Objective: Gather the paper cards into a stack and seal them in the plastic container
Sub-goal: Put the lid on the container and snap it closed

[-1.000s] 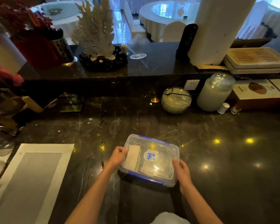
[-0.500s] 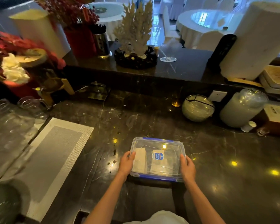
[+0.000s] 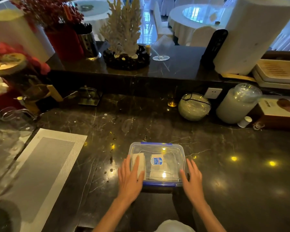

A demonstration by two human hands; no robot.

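Note:
A clear plastic container point(image 3: 173, 152) with a blue-clipped lid and a blue label sits on the dark marble counter in front of me. White paper cards point(image 3: 155, 171) lie inside it under the lid. My left hand point(image 3: 130, 177) is flat with fingers apart at the container's left edge, its fingertips over the lid corner. My right hand point(image 3: 192, 179) is spread beside the right edge, fingers apart, holding nothing.
A grey and white placemat point(image 3: 40, 166) lies to the left, with clear glassware point(image 3: 12, 118) beyond it. At the back stand a glass bowl point(image 3: 193, 107), a lidded jar point(image 3: 238, 104), a brown box point(image 3: 279, 113) and a raised ledge with a coral ornament point(image 3: 124, 36).
Both hands have let go of the container's sides and now hover flat with fingers spread. The container has settled square on the counter.

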